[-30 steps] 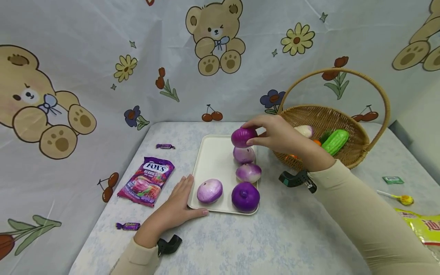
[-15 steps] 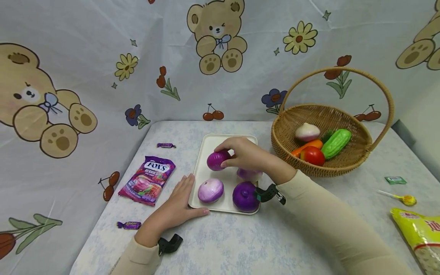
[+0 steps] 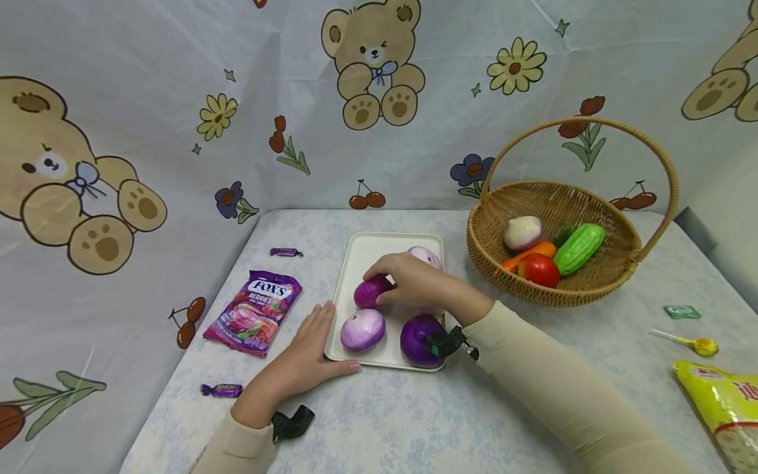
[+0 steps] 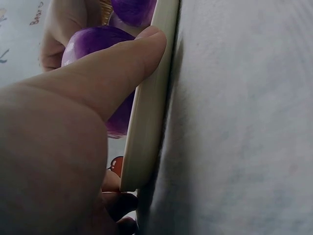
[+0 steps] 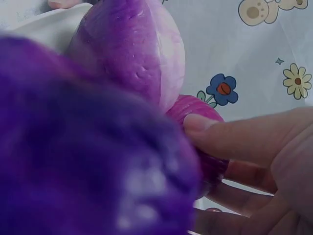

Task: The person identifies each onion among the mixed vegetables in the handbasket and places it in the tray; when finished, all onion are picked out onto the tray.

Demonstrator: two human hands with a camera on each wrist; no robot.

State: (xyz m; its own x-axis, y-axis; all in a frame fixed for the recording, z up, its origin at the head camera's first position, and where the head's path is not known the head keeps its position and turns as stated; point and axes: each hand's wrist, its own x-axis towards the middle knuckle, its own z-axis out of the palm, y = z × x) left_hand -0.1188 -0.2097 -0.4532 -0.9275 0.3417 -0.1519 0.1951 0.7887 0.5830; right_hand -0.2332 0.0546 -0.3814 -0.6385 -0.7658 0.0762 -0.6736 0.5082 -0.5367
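My right hand (image 3: 411,280) pinches a red-purple onion (image 3: 368,293) between thumb and fingers, low over the white tray (image 3: 372,249). A purple-and-white onion-like vegetable (image 3: 362,330) sits just in front of it. Front right on the tray is a dark purple round vegetable (image 3: 419,340), blurred and close in the right wrist view. One pale purple vegetable (image 3: 425,255) shows at the back right; another beside it is mostly hidden by my hand. My left hand (image 3: 304,355) rests at the tray's front left corner, fingers along the side and thumb along the front edge.
A wicker basket (image 3: 482,247) at the right holds a white-purple turnip (image 3: 524,233), a carrot, a tomato and a green gourd. To the left lie a candy bag (image 3: 254,313) and two wrapped sweets. A lollipop (image 3: 699,345) and a yellow packet (image 3: 719,401) lie right.
My right hand has carried the red-purple onion from the tray's back right to its left side, then lower and toward the front. The left hand has stayed at the tray's corner.
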